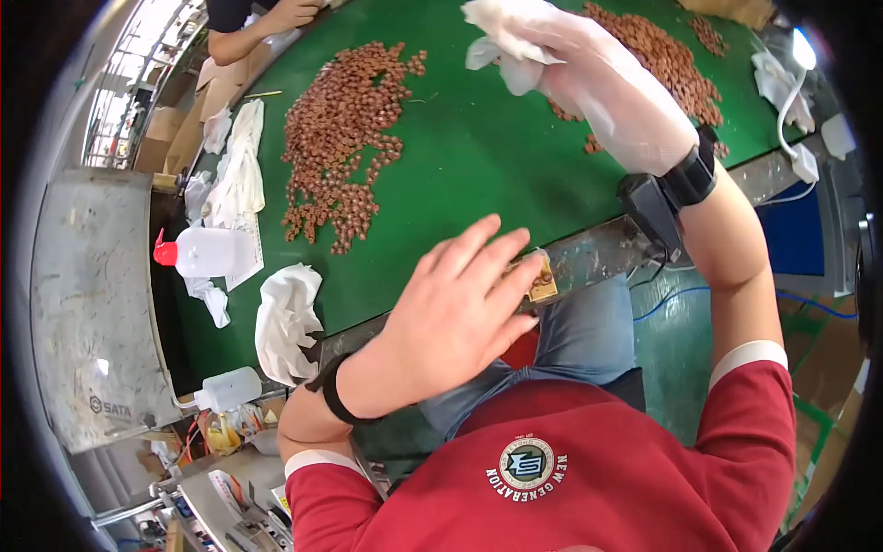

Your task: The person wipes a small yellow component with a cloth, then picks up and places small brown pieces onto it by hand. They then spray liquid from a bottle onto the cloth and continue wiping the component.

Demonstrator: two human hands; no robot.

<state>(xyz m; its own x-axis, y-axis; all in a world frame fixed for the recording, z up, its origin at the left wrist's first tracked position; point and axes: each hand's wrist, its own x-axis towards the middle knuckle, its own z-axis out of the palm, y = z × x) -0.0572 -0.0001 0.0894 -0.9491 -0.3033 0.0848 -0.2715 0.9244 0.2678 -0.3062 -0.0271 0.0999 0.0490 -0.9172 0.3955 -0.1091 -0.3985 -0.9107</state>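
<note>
My left hand (451,317) is bare, with its fingers stretched apart and nothing held in it. It hovers over the near edge of the green table (460,166), beside a small yellow block (543,278) that the fingertips partly cover. A thin white glove covers my right hand (612,87), reaching out over the far right of the table. At its fingers is a crumpled white cloth (510,32), which hides most of the fingertips. Close to this hand lies a pile of small reddish-brown round parts (662,64). A second pile of such parts (336,138) spreads left of the middle.
A white bottle with a red cap (207,251) stands at the left, near white cloths (239,170) and a crumpled white cloth (288,322). At the right are a lit lamp (803,51) and its cable. Across the table is another person's arm (253,37).
</note>
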